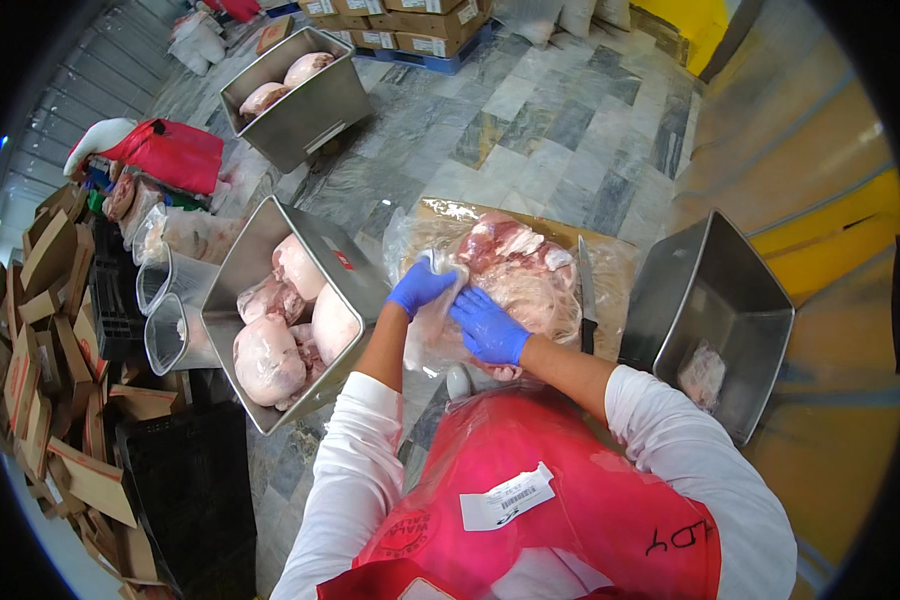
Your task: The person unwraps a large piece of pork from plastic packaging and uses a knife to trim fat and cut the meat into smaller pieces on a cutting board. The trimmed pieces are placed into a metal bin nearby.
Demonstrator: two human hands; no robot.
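Observation:
A large cut of pink and red meat [510,255] lies on a board [615,270] with clear plastic [420,335] around its left side. My left hand [418,285], in a blue glove, has its fingers closed on the plastic at the meat's upper left edge. My right hand [485,325], also gloved in blue, lies flat with extended fingers on the lower left part of the meat and wrap. A long knife [586,290] with a black handle rests on the board to the right of the meat.
Metal bins stand left [210,320] with meat, right [740,330] with a bagged piece, and behind [325,120] with meat. A co-worker in red [170,150] bends beside bagged meat. Flattened cartons [30,360], black crates [180,480] and clear tubs [175,340] are left; stacked boxes [420,40] stand behind.

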